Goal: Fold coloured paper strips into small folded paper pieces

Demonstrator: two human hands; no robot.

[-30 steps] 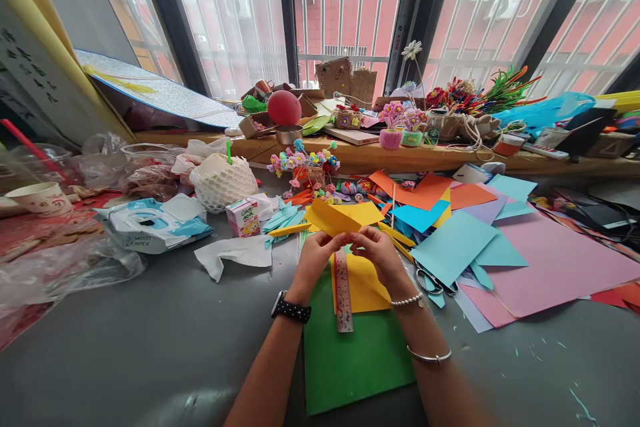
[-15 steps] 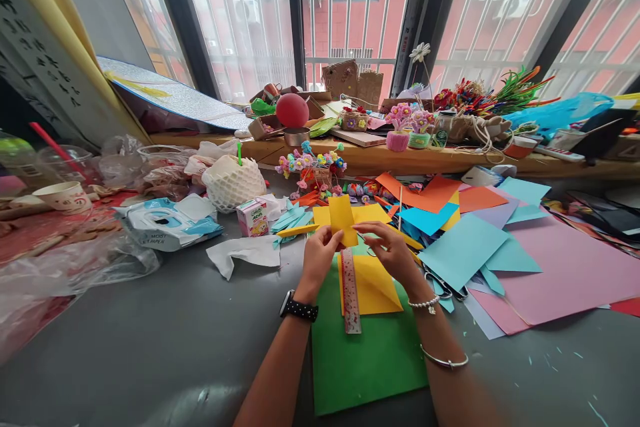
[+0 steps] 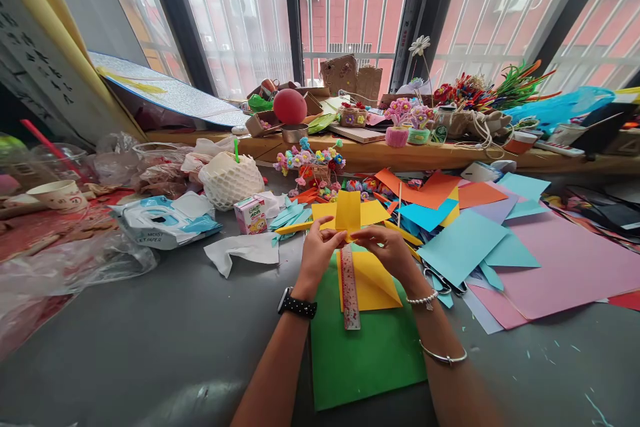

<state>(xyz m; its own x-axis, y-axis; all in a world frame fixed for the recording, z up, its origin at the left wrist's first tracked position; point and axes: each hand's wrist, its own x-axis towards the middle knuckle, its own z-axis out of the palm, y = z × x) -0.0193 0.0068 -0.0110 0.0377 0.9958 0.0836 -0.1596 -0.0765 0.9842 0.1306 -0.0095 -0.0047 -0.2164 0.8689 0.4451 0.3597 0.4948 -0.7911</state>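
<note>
A small rectangle of yellow paper [image 3: 349,211] is held upright between my two hands, a crease line running down it. My left hand [image 3: 323,245] pinches its lower left corner with thumb and fingers. At the lower right edge, my right hand [image 3: 383,245] grips it with fingertips. Below them a pink patterned ruler [image 3: 350,293] lies on a larger yellow sheet [image 3: 377,283], which rests on a green board [image 3: 367,367]. Scissors [image 3: 443,280] lie right of my right hand, partly under blue paper.
Coloured sheets, including light blue paper [image 3: 465,247] and pink paper [image 3: 575,260], spread on the right. To the left are a wet-wipe pack [image 3: 163,220], a white tissue [image 3: 243,252] and a small box [image 3: 251,215]. Flower crafts [image 3: 313,163] stand ahead, before the crowded windowsill [image 3: 365,155].
The yellow paper has turned more upright and shifted slightly right. My right hand has moved from its side to its lower edge, and both hands are now closer together.
</note>
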